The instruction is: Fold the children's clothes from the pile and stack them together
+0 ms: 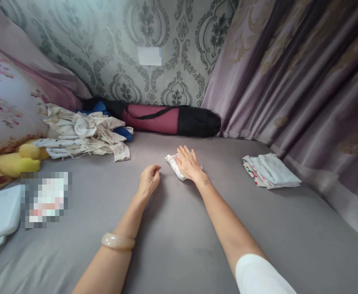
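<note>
My right hand (188,164) lies flat, fingers stretched out, on a small folded white cloth (174,164). The palm covers much of the cloth, so its exact kind is hidden. Left of the cloth and apart from it, my left hand (150,179) is held over the grey sheet (179,228) with its fingers curled in. Nothing shows in that hand. A pale bangle (118,241) circles the left forearm.
Crumpled cream clothes (90,130) lie at the back left, beside a yellow plush toy (19,161). A maroon and black long bag (154,118) rests along the wall. Folded cloths (272,170) are stacked at right. A white power bank (3,212) sits at left.
</note>
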`<state>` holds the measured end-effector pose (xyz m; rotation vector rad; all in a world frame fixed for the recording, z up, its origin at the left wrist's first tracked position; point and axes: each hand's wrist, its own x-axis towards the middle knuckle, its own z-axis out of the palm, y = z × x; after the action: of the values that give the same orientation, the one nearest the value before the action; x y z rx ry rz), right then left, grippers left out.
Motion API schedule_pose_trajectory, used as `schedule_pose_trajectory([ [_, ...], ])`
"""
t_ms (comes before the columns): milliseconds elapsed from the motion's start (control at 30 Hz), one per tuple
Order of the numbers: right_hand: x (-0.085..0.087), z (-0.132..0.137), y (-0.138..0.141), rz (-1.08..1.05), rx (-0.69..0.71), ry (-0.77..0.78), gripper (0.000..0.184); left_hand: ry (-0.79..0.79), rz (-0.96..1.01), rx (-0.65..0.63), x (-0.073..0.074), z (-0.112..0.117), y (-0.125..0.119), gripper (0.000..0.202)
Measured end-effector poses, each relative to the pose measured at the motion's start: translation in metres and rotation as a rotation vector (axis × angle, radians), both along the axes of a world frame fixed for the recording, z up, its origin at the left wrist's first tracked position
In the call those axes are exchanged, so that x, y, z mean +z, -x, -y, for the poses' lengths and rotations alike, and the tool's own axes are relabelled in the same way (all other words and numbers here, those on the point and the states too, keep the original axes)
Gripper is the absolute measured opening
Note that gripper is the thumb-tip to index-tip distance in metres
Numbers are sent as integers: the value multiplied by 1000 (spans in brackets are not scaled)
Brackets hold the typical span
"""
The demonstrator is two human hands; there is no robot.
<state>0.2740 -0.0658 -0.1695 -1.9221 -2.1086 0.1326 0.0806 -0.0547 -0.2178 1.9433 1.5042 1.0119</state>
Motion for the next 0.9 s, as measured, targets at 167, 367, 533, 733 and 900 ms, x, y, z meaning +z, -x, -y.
schedule_pose_trajectory([
  [167,-24,-9,-9,-10,-11,253,63,29,2,-3,2,1,2,30],
  [367,-21,-10,-16,-90,11,259,61,32,3,-6,2,1,1,30],
  [533,-2,-8,-18,-157,12,147,62,25,-9,-13,0,-1,-2,30],
  [733,2,4,6,-16,195,-79,60,-12,-11,-22,-4,-3,-1,30],
  [900,-27,0,14,10,192,83,62,-26,-8,-24,-6,-3,0,31],
])
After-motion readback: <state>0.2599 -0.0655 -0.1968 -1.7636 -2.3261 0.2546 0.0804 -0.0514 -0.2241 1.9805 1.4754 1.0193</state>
